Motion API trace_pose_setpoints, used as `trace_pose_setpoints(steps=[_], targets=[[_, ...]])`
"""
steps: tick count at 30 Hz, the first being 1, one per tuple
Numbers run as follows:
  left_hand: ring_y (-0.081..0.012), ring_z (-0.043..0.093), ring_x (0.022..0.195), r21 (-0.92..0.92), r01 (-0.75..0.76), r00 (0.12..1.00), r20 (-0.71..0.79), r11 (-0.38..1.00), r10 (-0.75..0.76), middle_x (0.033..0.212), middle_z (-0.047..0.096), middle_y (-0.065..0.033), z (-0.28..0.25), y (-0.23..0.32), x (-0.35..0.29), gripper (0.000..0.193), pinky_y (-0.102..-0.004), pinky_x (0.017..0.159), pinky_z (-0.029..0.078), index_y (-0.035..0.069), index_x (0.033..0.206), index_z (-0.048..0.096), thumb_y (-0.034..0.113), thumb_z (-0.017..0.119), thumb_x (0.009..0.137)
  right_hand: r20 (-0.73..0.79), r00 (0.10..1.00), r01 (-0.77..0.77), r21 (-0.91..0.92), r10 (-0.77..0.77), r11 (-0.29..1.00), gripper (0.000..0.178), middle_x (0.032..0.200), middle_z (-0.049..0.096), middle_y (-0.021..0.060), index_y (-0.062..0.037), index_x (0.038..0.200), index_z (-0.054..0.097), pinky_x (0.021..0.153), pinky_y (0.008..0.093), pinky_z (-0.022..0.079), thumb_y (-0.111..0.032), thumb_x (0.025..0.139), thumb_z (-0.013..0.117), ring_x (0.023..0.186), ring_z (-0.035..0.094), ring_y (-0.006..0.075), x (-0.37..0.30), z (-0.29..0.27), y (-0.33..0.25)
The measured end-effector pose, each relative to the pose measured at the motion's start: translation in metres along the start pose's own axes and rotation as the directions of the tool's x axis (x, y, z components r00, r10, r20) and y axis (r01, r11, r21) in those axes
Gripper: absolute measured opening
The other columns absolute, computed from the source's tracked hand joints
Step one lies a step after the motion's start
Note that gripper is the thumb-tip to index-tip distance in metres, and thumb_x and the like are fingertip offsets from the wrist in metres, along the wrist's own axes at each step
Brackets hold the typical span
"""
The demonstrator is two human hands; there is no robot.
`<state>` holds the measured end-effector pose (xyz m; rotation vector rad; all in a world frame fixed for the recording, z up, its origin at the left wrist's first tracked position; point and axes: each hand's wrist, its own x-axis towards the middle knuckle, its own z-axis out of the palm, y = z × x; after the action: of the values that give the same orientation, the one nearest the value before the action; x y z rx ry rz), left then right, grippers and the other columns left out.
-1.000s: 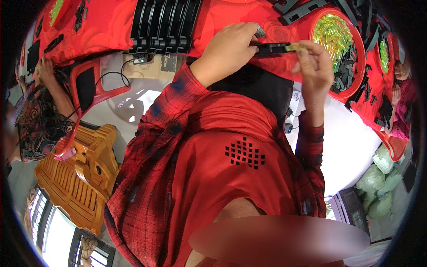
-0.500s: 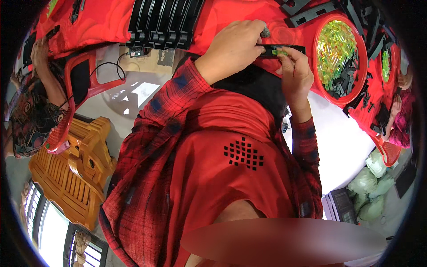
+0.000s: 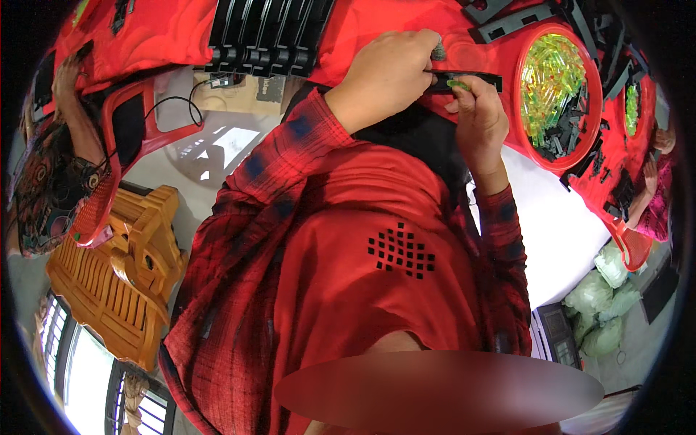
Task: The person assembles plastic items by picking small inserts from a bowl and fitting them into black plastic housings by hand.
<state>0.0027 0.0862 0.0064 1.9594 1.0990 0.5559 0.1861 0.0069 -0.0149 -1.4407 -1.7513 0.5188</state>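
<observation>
My left hand (image 3: 386, 78) is closed on the left end of a narrow black plastic strip (image 3: 487, 82) held just off the near table edge. Between the fingertips of my right hand (image 3: 481, 116) is a small see-through green tube (image 3: 457, 85), at the strip's near side. Whether the tube touches the strip or sits in it, I cannot tell. A small rough grey thing (image 3: 438, 49) shows at the left hand's fingertips. Beside my right hand stands a round red tub (image 3: 599, 109) with many yellow-green tubes (image 3: 547, 76) and small black pieces (image 3: 560, 139).
Long black ribbed trays or bars (image 3: 264, 36) lie on the red-covered table (image 3: 170, 40) at left. Flat black plastic parts (image 3: 518, 22) are heaped at far right. Other people work at both sides, one hand (image 3: 67, 76) at left. A red chair (image 3: 148, 109) and wooden bench (image 3: 119, 272) stand lower left.
Both hands keep their hold, with the strip and tube still close together. The right fingers have shifted slightly on the tube, and the whole view has moved a little.
</observation>
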Motion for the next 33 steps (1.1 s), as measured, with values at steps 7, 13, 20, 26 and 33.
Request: trace_pose_setpoints(steps=[7, 13, 20, 26, 33], targets=[[-0.0360, 0.066, 0.083, 0.081, -0.047, 0.999, -0.023, 0.996, 0.049, 0.084, 0.069, -0.0154, 0.000, 0.002, 0.000, 0.021, -0.0452, 0.069, 0.051, 0.001, 0.093, 0.056, 0.009, 0.070, 0.080, 0.075, 0.995, -0.051, -0.144, 0.062, 0.988, 0.017, 0.094, 0.064, 0.0131, -0.0043, 0.107, 0.060, 0.058, 0.0334, 0.053, -0.003, 0.090, 0.065, 0.063, 0.065, 0.0222, 0.005, -0.003, -0.009], [-0.0349, 0.066, 0.083, -0.064, -0.140, 0.990, 0.006, 0.988, 0.140, 0.089, 0.068, -0.0167, -0.005, -0.011, -0.004, 0.028, -0.0439, 0.073, 0.052, -0.001, 0.104, 0.059, 0.013, 0.070, 0.083, -0.022, 0.987, -0.157, 0.075, 0.159, 0.985, 0.015, 0.096, 0.065, 0.0113, -0.0004, 0.110, 0.055, 0.059, 0.0304, 0.054, -0.004, 0.096, 0.061, 0.063, 0.066, 0.0172, -0.001, 0.003, -0.015], [-0.0322, 0.067, 0.090, 0.158, -0.101, 0.995, 0.016, 0.982, 0.100, 0.098, 0.067, -0.0181, -0.018, 0.000, -0.024, 0.034, -0.0397, 0.079, 0.053, -0.001, 0.114, 0.057, 0.014, 0.069, 0.085, -0.074, 0.936, -0.251, 0.550, 0.345, 0.797, 0.015, 0.102, 0.066, 0.0113, 0.0007, 0.114, 0.050, 0.070, 0.0268, 0.054, -0.010, 0.104, 0.049, 0.073, 0.066, 0.0154, 0.001, 0.008, -0.025], [-0.0255, 0.067, 0.093, -0.159, 0.071, 0.995, 0.081, 0.985, -0.058, 0.106, 0.066, -0.0162, -0.014, 0.004, -0.056, 0.032, -0.0351, 0.083, 0.053, -0.001, 0.116, 0.054, 0.011, 0.068, 0.089, 0.061, 0.960, -0.246, 0.657, 0.275, 0.712, 0.016, 0.102, 0.065, 0.0117, 0.0004, 0.114, 0.050, 0.075, 0.0262, 0.052, -0.012, 0.105, 0.048, 0.079, 0.064, 0.0142, 0.005, 0.008, -0.028], [-0.0107, 0.059, 0.087, -0.750, 0.395, 0.895, 0.183, 0.530, -0.408, 0.097, 0.062, -0.0032, 0.011, 0.007, -0.088, 0.033, -0.0267, 0.082, 0.049, 0.002, 0.116, 0.054, 0.003, 0.070, 0.086, 0.289, 0.935, -0.355, 0.729, 0.207, 0.586, 0.014, 0.105, 0.066, 0.0080, -0.0017, 0.113, 0.054, 0.072, 0.0231, 0.048, -0.012, 0.103, 0.051, 0.074, 0.054, 0.0065, 0.019, 0.014, -0.028]])
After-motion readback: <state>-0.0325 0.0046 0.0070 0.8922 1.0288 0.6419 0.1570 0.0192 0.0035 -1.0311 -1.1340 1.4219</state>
